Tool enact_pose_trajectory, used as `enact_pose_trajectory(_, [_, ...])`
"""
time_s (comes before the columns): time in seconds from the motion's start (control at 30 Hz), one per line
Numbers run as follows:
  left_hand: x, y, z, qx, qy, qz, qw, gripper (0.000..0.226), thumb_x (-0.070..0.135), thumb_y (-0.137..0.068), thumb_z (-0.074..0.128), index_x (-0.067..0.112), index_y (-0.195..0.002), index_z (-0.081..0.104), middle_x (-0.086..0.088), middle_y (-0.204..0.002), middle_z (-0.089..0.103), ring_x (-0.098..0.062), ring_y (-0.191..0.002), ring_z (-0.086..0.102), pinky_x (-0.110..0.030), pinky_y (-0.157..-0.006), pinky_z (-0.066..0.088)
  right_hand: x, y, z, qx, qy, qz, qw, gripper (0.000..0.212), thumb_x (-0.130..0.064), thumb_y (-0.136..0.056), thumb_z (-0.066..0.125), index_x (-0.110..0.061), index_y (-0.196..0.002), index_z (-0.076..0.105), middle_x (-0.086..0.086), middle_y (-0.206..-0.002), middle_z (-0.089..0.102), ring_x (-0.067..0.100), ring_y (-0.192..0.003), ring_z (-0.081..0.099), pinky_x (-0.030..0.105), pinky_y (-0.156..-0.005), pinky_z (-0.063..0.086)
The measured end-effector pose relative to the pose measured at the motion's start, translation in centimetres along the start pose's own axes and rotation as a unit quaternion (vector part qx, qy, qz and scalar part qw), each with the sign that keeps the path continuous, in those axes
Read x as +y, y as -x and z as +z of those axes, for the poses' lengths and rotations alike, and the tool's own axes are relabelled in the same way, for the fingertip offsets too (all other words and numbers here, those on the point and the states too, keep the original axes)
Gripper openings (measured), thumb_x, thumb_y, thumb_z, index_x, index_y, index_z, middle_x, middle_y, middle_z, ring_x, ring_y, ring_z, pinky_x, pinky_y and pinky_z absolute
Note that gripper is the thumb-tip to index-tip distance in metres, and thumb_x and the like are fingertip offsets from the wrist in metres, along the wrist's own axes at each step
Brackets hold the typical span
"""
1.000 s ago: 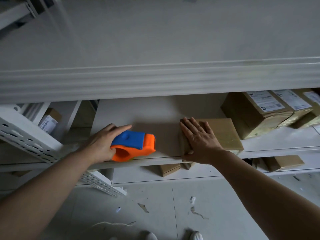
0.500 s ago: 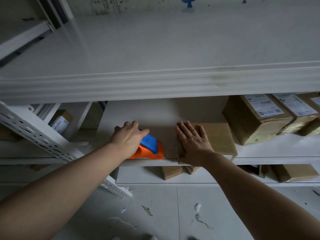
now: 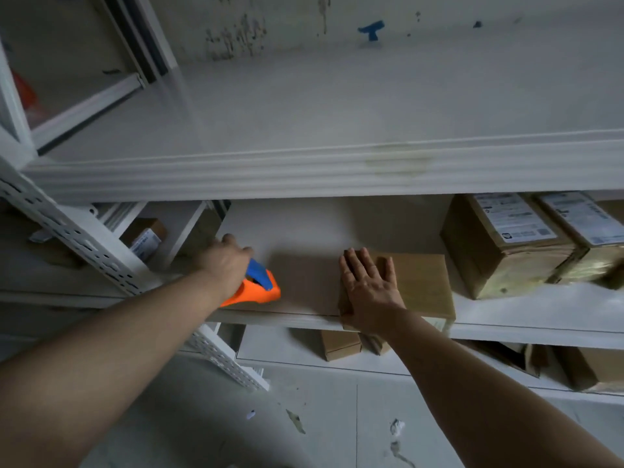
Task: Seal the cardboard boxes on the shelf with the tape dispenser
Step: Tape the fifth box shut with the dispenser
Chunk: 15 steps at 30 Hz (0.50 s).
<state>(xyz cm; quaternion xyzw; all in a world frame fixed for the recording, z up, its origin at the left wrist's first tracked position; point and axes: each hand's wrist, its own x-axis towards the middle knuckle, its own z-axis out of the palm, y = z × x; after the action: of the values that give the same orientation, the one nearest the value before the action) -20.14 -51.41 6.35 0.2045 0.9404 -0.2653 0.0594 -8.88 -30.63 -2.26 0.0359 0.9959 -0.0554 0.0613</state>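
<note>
An orange and blue tape dispenser lies on the middle shelf near its front edge. My left hand covers its left end, fingers curled over it. A flat brown cardboard box sits at the shelf's front edge to the right. My right hand lies flat on the box's left part, fingers straight and spread. A flat cardboard sheet lies between the dispenser and the box.
Two taped boxes with white labels stand at the right of the same shelf. Small boxes sit on the lower shelf. A perforated white upright slants at the left. The upper shelf edge overhangs.
My left hand carried the tape dispenser from the shelf edge onto the shelf and turned over on top of it. The right hand stayed flat on the box. The view tilted upward.
</note>
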Motion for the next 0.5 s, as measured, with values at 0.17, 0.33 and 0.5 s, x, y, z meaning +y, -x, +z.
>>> enact_pose_trajectory(0.17, [0.3,-0.1,0.3,-0.048,0.277,-0.026,0.959,0.075,0.01,-0.079,0.059,0.023,-0.144,0.025,-0.015,-0.128,0.033,-0.036,-0.118,0.047,-0.038,-0.095,0.046,0.1,-0.1,-0.3,-0.003,-0.013,-0.001,1.0,0.098,-0.041,-0.086,0.052,-0.011,-0.151,-0.014,0.005,-0.16,-0.019,0.026,-0.145,-0.022,0.056,-0.114,-0.013])
enact_pose_trajectory(0.33, [3.3,-0.6,1.4,0.01,0.31,-0.03,0.95,0.08,0.015,-0.081,0.064,0.015,-0.148,0.021,-0.016,-0.131,0.034,-0.035,-0.124,0.038,-0.041,-0.098,0.041,0.7,0.0,-0.3,0.01,-0.041,-0.011,0.999,0.1,-0.043,-0.082,0.061,-0.011,-0.153,-0.002,0.003,-0.161,-0.013,0.02,-0.147,-0.017,0.047,-0.117,-0.011])
enact_pose_trajectory(0.5, [4.9,-2.2,4.3,0.149,0.177,-0.078,0.97,0.082,0.02,-0.08,0.071,0.01,-0.149,0.026,-0.013,-0.113,0.05,-0.031,-0.104,0.049,-0.051,-0.086,0.046,1.2,0.3,-0.7,0.015,-0.033,-0.033,0.999,0.095,-0.051,-0.081,0.062,-0.022,-0.153,0.007,-0.003,-0.161,-0.011,0.013,-0.147,-0.013,0.037,-0.117,-0.009])
